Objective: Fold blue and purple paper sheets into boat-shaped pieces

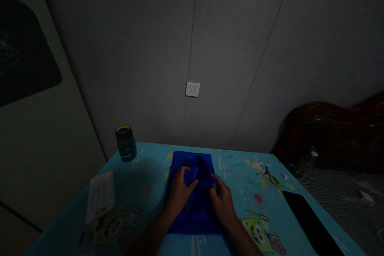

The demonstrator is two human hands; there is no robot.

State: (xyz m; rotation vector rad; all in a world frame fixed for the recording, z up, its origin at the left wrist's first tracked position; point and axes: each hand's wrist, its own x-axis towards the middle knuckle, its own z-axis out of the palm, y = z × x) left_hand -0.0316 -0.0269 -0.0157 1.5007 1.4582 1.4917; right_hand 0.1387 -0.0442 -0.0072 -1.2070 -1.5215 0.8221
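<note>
A deep blue sheet (192, 226), paper or cloth, lies flat in the middle of the table. On it a folded blue piece (204, 168), dark and standing partly up, is between my two hands. My left hand (179, 192) grips its left side, thumb pointing right and fingers curved over the far part. From the right, my right hand (222, 199) pinches the piece's edge with bent fingers. In this dim light I cannot tell whether the folded piece and the flat sheet are one.
A dark bottle (126, 144) with a yellow-green rim stands at the back left, a white case (101, 196) nearer. To the right are yellow-handled scissors (274, 181) and a black flat slab (312, 224). Behind the printed tablecloth (156, 192) rises a wall with a socket (192, 89).
</note>
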